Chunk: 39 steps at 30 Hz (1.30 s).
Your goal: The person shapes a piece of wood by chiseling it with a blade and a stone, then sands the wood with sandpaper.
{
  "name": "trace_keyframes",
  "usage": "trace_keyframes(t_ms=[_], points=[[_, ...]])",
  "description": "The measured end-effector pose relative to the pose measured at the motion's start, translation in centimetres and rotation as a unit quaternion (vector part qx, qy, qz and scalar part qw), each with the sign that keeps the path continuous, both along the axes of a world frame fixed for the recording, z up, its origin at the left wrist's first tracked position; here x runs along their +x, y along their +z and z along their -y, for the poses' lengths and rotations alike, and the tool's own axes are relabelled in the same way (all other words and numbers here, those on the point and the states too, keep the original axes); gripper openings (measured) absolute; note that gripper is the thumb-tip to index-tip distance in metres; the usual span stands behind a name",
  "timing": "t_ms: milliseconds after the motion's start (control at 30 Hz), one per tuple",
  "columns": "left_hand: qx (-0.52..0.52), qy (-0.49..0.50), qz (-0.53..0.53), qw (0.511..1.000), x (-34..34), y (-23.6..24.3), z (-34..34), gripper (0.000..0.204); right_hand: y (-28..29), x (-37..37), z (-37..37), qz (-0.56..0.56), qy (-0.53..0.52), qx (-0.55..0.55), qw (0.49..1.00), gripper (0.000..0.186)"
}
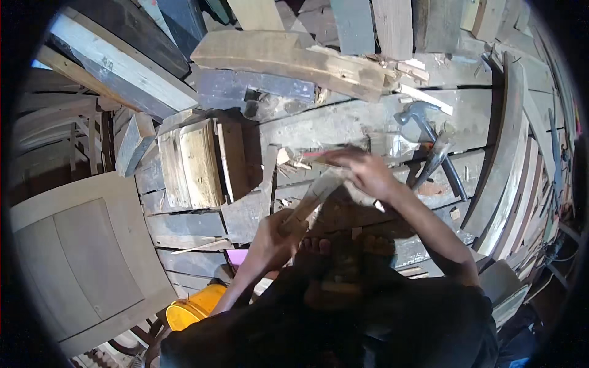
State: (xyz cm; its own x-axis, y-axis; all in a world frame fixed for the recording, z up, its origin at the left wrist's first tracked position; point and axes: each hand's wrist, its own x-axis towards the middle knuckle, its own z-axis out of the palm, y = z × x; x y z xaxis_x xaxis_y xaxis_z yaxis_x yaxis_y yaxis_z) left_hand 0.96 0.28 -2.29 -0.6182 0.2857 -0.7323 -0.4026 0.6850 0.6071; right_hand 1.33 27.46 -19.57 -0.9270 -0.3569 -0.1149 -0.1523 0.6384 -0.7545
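Observation:
My left hand (279, 237) is closed round the near end of a short flat strip of wood (316, 194), which slants up and away to the right in front of my body. Over the far end of the strip is my right hand (369, 175), its fingers pinched together. A thin red stick (316, 154), perhaps a pencil, sticks out leftward from these fingers; its exact kind is blurred. Right of that hand lies a claw hammer (438, 144) with a dark head. Across its handle rests another tool with a metal blade (432, 161), partly in shadow.
Wood blocks (191, 165) stand to the left on the plank floor (356, 119). A thick curved timber (264, 52) lies beyond, with boards behind it. A panelled wooden piece (86, 251) and a yellow bucket (196, 306) are at the left. Long curved boards (503, 141) line the right.

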Motion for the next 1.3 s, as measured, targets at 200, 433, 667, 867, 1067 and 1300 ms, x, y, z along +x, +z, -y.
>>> trace_keyframes(t_ms=[200,433,667,867,1067,1300], points=[[0.003,0.076,0.047,0.996,-0.8,0.8,1.4,0.038,1.9,1.1,1.4,-0.114,-0.005,-0.03,0.993,0.04],[0.008,0.123,-0.14,0.982,-4.1,1.1,4.0,0.029,9.4,-0.5,-6.2,0.013,-0.524,-0.281,0.804,0.062],[0.134,0.109,-0.195,0.965,-6.3,-0.2,3.8,0.031,10.2,0.4,-7.6,-0.057,-0.415,-0.262,0.869,0.056],[0.193,0.081,-0.197,0.958,-5.2,1.5,0.9,0.033,12.1,1.4,-5.8,-0.037,-0.324,-0.079,0.942,0.035],[0.115,0.013,-0.25,0.961,-4.7,3.3,-0.4,0.036,13.8,1.4,-2.1,0.009,-0.203,-0.078,0.976,0.044],[0.06,-0.111,-0.345,0.93,-3.8,3.8,-1.1,0.035,14.5,0.6,1.0,0.053,-0.133,-0.07,0.987,0.043]])
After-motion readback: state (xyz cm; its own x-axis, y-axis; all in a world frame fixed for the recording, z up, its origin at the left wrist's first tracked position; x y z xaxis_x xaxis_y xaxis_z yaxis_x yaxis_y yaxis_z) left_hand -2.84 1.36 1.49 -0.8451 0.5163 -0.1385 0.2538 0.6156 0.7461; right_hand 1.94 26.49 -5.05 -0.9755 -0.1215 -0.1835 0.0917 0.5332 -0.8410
